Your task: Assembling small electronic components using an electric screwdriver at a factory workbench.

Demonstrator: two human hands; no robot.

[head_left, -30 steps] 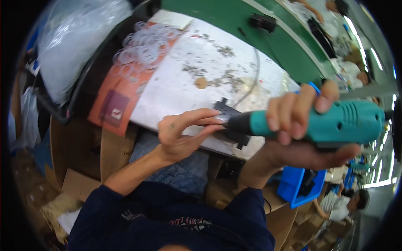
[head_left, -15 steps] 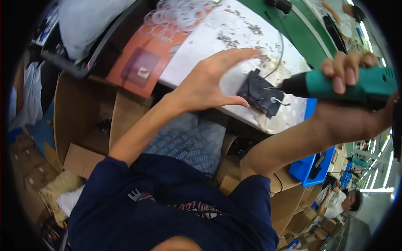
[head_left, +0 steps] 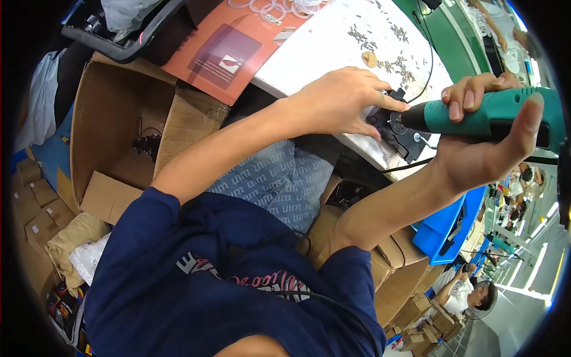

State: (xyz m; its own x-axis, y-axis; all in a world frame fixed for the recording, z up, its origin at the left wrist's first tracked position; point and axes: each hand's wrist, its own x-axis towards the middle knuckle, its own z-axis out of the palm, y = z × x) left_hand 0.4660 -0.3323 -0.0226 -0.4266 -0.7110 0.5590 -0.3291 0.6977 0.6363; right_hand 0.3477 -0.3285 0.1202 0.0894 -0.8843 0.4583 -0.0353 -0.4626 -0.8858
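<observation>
A teal electric screwdriver [head_left: 505,113] with a black nose lies in the grip of my right hand [head_left: 476,143], fingers wrapped over its top. Its nose points left, down at a black plastic part [head_left: 404,140] on the white work surface [head_left: 291,77]. My left hand [head_left: 342,101] reaches over that part's left side, thumb and fingers on its edge. The index fingertip is right beside the screwdriver's nose. The bit's exact contact is hidden by fingers and nose. A small metal rod with a pale round piece [head_left: 419,138] sticks out of the part.
Small loose screws [head_left: 398,68] lie scattered beyond my hands, near a round tan piece [head_left: 369,59]. Clear plastic rings [head_left: 273,9] rest on an orange sheet [head_left: 205,53]. An open cardboard box [head_left: 116,119] stands left, a blue bin [head_left: 443,235] right. A person [head_left: 464,291] sits farther off.
My left hand has moved right and closed onto the black part, where before it hovered apart with fingers spread. The screwdriver's nose has come down closer to the part.
</observation>
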